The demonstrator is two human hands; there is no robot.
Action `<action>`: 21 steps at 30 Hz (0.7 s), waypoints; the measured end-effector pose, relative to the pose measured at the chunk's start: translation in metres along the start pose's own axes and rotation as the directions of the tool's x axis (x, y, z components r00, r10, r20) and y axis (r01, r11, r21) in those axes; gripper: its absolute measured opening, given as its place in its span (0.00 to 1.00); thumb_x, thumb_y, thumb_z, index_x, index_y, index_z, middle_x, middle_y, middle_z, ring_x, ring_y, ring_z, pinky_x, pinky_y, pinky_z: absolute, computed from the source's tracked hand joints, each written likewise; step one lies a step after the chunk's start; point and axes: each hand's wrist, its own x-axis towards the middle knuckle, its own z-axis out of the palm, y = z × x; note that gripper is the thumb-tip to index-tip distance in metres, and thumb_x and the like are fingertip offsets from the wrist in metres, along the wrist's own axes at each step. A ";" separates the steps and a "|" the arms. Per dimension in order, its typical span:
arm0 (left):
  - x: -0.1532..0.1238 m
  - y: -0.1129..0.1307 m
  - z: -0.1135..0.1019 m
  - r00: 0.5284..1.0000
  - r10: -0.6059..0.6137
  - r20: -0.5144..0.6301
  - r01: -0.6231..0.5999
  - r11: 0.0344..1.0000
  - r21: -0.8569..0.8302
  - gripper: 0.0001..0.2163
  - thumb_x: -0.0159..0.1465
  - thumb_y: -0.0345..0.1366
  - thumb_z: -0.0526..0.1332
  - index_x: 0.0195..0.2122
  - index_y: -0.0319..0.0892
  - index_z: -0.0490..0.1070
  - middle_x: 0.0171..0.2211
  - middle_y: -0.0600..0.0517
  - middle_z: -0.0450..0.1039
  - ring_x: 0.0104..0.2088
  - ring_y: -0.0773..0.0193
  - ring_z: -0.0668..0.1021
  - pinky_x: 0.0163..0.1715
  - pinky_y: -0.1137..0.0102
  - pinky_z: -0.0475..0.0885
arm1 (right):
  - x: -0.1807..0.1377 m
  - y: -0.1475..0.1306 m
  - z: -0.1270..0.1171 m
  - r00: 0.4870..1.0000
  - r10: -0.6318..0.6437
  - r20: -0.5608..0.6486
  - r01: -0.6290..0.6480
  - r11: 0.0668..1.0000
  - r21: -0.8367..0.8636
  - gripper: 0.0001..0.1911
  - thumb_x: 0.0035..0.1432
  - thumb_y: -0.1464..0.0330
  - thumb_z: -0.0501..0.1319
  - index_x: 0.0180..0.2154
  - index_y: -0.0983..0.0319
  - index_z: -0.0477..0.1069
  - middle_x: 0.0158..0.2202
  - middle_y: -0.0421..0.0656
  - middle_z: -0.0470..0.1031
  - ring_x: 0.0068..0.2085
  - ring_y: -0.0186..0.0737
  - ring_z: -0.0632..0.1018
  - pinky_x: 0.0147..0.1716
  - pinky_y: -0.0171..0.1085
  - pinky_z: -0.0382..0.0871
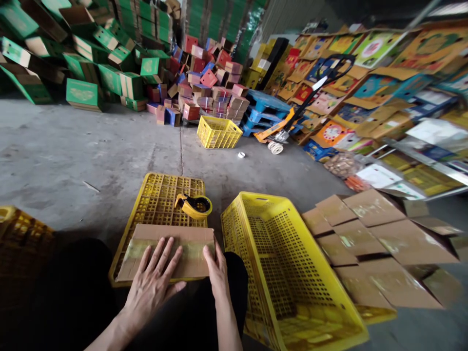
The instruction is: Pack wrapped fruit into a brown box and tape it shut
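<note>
A brown cardboard box (153,233) with a strip of clear tape along its top rests on an upturned yellow plastic crate (166,185) in front of my knees. My left hand (155,273) lies flat on the taped top, fingers spread. At the box's right end, my right hand (216,265) grips the edge, thumb on top and fingers down the side. Just beyond the box, a yellow-and-black tape dispenser (195,206) sits on the crate.
To my right stands a yellow crate (256,196), with several cardboard boxes (376,234) beside it. Another yellow crate (219,132) and a pallet jack (281,129) are farther off. Green cartons (84,92) are heaped at the back left. A crate (22,243) is at my left.
</note>
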 end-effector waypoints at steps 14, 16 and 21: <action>0.001 0.004 0.000 0.999 -0.036 -0.005 0.036 0.999 0.028 0.36 0.72 0.54 0.60 0.76 0.48 0.52 0.76 0.43 0.51 0.74 0.38 0.59 0.73 0.42 0.46 | -0.016 0.008 0.009 0.968 -0.216 -0.126 0.178 0.949 -0.261 0.32 0.73 0.53 0.56 0.69 0.66 0.66 0.66 0.57 0.70 0.66 0.53 0.74 0.64 0.49 0.71; 0.001 0.005 0.000 1.000 -0.027 -0.002 0.027 0.996 0.089 0.36 0.71 0.54 0.59 0.76 0.47 0.54 0.76 0.41 0.51 0.74 0.37 0.58 0.73 0.42 0.46 | -0.018 0.009 0.009 0.952 -0.286 -0.106 0.240 0.916 -0.322 0.30 0.76 0.55 0.52 0.68 0.66 0.66 0.67 0.57 0.68 0.67 0.52 0.72 0.64 0.48 0.71; 0.003 0.007 -0.001 1.000 -0.008 -0.012 0.010 0.988 0.157 0.36 0.70 0.57 0.59 0.75 0.45 0.58 0.75 0.38 0.51 0.74 0.36 0.57 0.72 0.41 0.46 | -0.019 0.009 0.006 0.923 -0.382 -0.036 0.315 0.809 -0.497 0.28 0.78 0.57 0.49 0.70 0.64 0.64 0.67 0.56 0.68 0.66 0.50 0.74 0.62 0.45 0.74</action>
